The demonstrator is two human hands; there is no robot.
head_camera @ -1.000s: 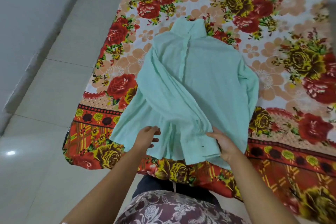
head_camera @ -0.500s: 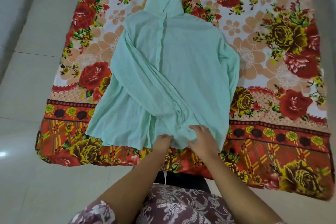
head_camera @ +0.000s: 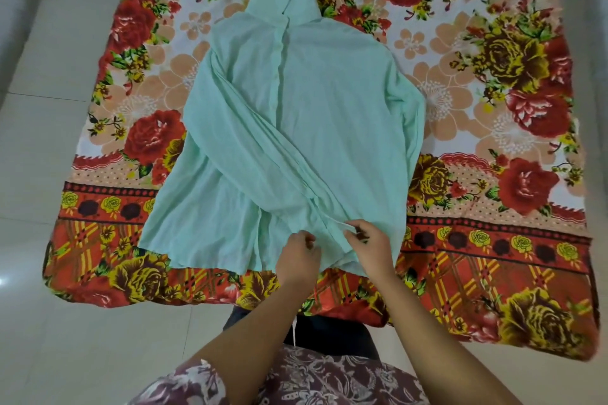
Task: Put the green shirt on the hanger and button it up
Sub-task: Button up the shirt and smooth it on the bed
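Now I look down at the green shirt [head_camera: 296, 128], which lies flat on a flowered bed sheet [head_camera: 493, 59] that covers the bed in front of me. Its collar [head_camera: 283, 0] points away from me and its bottom hem is at the near edge of the sheet, just before my hands. The front strip with the small buttons [head_camera: 279, 76] runs down the middle from the collar; I cannot count the buttons, they are too small. One long sleeve [head_camera: 263, 148] is folded across the front, from the left shoulder down toward my right hand. My left hand [head_camera: 301, 255] rests on the cloth near the hem with the fingers curled together, and it seems to pinch the fabric, but I cannot tell this for sure. My right hand [head_camera: 368, 243] is just beside it, with its thumb and fingers closed on a thin white edge of the shirt, near the end of the folded sleeve. The two hands are near each other but not touching. I see no brand, label or readable writing on the shirt or on the sheet. The sheet has red and yellow roses and an orange checked border [head_camera: 460, 276]. Around the bed is a pale tiled floor [head_camera: 49, 339].
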